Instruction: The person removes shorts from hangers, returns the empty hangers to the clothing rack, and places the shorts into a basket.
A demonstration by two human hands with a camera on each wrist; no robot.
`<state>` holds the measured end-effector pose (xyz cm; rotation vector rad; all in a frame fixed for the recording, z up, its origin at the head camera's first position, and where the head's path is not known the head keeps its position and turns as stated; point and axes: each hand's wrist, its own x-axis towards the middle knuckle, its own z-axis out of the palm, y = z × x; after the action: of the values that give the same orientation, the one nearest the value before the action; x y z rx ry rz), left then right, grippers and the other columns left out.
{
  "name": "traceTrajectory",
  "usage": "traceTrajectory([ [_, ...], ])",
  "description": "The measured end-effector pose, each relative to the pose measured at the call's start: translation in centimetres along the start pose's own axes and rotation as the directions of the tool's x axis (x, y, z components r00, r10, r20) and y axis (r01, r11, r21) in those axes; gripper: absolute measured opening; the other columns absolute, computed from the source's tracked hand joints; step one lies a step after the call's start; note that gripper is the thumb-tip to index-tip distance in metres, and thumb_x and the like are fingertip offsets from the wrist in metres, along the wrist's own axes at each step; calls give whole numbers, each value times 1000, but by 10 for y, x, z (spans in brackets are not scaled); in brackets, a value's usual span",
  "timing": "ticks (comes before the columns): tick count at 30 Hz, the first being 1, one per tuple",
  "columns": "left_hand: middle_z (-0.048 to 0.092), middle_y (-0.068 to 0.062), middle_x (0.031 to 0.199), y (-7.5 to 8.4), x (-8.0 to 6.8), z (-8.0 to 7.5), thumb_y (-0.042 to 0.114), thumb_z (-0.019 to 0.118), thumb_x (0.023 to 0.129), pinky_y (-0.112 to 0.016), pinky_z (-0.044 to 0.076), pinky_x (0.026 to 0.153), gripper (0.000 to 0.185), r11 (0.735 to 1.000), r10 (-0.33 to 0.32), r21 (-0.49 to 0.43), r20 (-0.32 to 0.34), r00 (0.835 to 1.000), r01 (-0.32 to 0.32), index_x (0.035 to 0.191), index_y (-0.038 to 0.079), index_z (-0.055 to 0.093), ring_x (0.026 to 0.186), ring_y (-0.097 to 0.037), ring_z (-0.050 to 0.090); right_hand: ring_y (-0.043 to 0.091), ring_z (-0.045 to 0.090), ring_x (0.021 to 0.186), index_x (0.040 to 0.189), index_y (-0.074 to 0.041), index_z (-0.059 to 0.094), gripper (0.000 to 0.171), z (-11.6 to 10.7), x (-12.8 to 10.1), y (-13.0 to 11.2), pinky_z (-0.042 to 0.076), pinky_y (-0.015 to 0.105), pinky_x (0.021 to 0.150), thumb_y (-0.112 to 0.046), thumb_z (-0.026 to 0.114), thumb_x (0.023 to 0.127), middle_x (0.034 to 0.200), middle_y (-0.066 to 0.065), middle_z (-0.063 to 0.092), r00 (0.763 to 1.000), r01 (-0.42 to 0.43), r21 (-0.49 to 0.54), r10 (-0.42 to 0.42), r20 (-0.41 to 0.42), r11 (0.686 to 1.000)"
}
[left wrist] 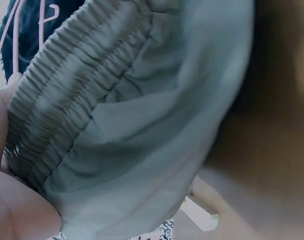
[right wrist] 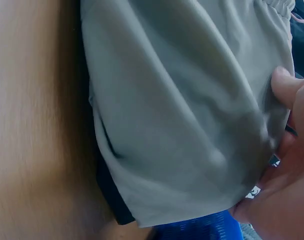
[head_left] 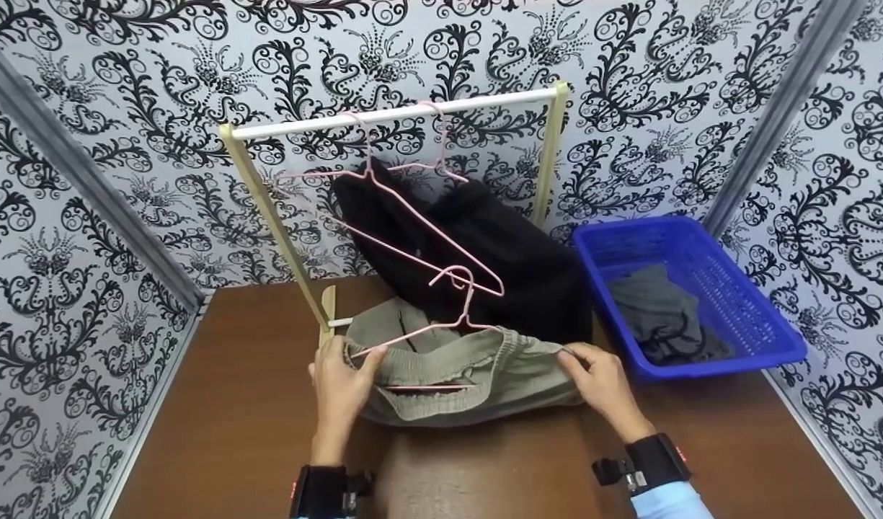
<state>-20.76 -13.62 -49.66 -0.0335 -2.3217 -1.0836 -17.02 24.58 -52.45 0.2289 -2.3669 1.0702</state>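
Olive-green shorts (head_left: 535, 371) with a gathered elastic waistband (left wrist: 67, 85) are stretched between both hands above the table. A pink hanger (head_left: 464, 317) sits partly inside the waistband, its hook sticking up and its lower bar showing through the opening. At the waistband's left end, my left hand (head_left: 342, 378) pinches the cloth beside the hanger's left arm. My right hand (head_left: 601, 378) pinches the shorts' right edge between thumb and fingers, away from the waistband. In the right wrist view the right thumb (right wrist: 287, 87) lies on the cloth. The hanger's right end is hidden inside the shorts.
Behind the shorts stands a rack with a white rail (head_left: 398, 113). Two pink hangers (head_left: 434, 225) hang there, with a black garment (head_left: 535, 259) below the rail. A blue basket (head_left: 755, 364) at the right holds dark grey cloth (head_left: 654, 303). Patterned walls enclose the brown table (head_left: 218, 404).
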Motion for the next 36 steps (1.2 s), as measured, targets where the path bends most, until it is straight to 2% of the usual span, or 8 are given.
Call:
traceTrajectory([
  [5, 61, -13, 82, 9, 0, 1, 25, 91, 76, -54, 35, 83, 40, 1000, -10, -3, -8, 1000, 10, 85, 3, 60, 85, -37, 59, 24, 69, 94, 104, -2, 77, 12, -1, 2, 1, 54, 34, 80, -4, 72, 93, 102, 10, 76, 1000, -11, 34, 11, 8, 999],
  [9, 60, -12, 80, 12, 1, 4, 24, 92, 76, -53, 34, 82, 40, 1000, -26, -11, -13, 1000, 26, 84, 4, 59, 84, -35, 57, 15, 64, 91, 107, -3, 78, 17, 0, 3, 4, 48, 24, 77, -7, 76, 91, 103, 7, 76, 999, -47, 76, 47, -2, 996],
  [15, 56, -9, 77, 14, -1, 6, 22, 92, 75, -54, 34, 84, 40, 999, -31, -22, -26, 999, 31, 82, 4, 57, 82, -34, 55, 11, 60, 87, 104, -6, 79, 16, 1, 2, 9, 44, 23, 86, -10, 79, 89, 100, 4, 76, 996, -83, 74, 85, -28, 994],
  [21, 56, -7, 77, 15, 3, 8, 21, 91, 76, -51, 32, 84, 37, 999, -17, -44, -11, 1000, 17, 82, 6, 57, 82, -32, 56, 7, 58, 81, 89, -6, 77, 5, 7, 7, 16, 42, 15, 76, -2, 79, 86, 86, 4, 73, 994, -37, 77, 44, -97, 996],
  [28, 59, -9, 83, 11, 5, 9, 17, 88, 80, -52, 32, 87, 32, 998, -31, -60, 28, 999, 33, 87, 4, 59, 89, -34, 58, 2, 53, 71, 81, -10, 74, 9, 7, 8, 18, 42, 19, 64, -4, 80, 84, 72, -4, 65, 992, -48, 49, 53, -118, 998],
  [32, 60, -10, 85, 10, 6, 7, 16, 87, 81, -52, 32, 87, 31, 997, -15, -74, 43, 999, 18, 88, 3, 59, 91, -35, 58, 2, 54, 73, 80, -10, 73, 11, 7, 6, 18, 43, 21, 65, -3, 80, 84, 74, -6, 64, 990, -68, 35, 71, -123, 997],
  [36, 61, -10, 85, 6, 8, 6, 18, 86, 82, -54, 32, 89, 31, 995, 14, -95, 61, 998, -8, 89, 3, 60, 92, -36, 58, 2, 52, 71, 79, -10, 73, 12, 9, 3, 18, 41, 19, 64, -3, 80, 84, 71, -7, 61, 985, -101, 82, 112, -133, 991],
])
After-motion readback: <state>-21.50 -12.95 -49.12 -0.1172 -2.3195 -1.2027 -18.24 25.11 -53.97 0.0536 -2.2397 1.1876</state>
